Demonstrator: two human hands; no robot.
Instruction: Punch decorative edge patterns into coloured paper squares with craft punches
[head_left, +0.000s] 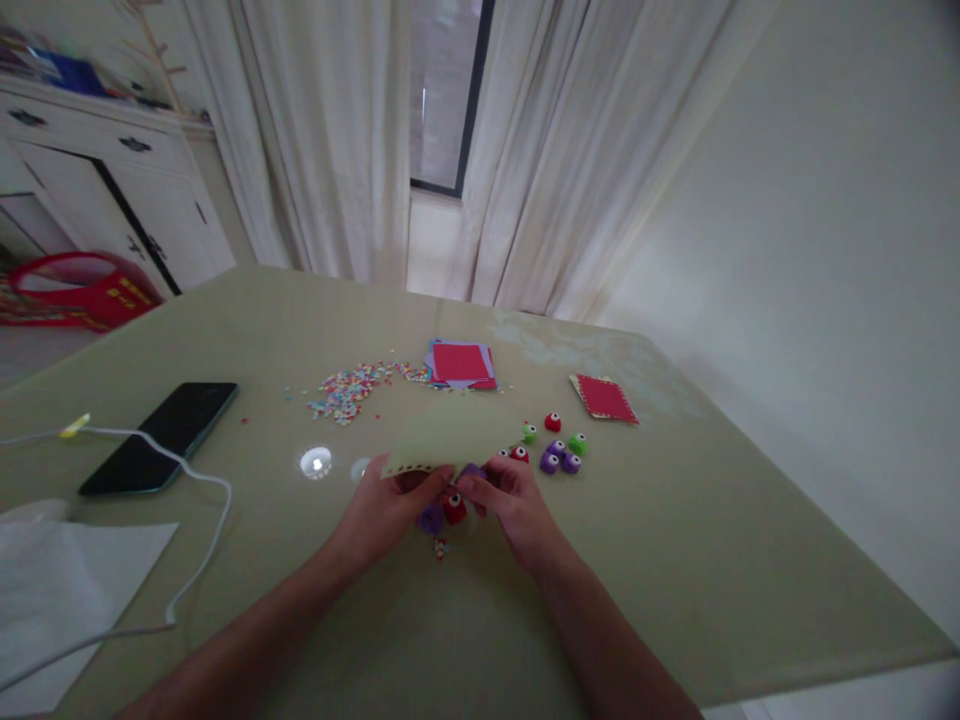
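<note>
My left hand (pixel 386 510) pinches the near edge of a pale green paper sheet (pixel 450 440) that has a row of punched holes along that edge. My right hand (pixel 510 500) is closed round a small purple punch (pixel 472 470) set against the same edge. A red punch (pixel 454 507) and a purple punch (pixel 431 518) lie on the table between my hands. Beyond my right hand sit several more small punches, red (pixel 553 421), green (pixel 577 443) and purple (pixel 550 462).
A pile of coloured paper confetti (pixel 349 390) lies on the green table (pixel 675 560). Behind it is a stack of red and purple paper (pixel 460 363), with a punched red sheet (pixel 604 397) to the right. A phone (pixel 161 435), white cable (pixel 202 480) and white paper (pixel 60 590) lie left.
</note>
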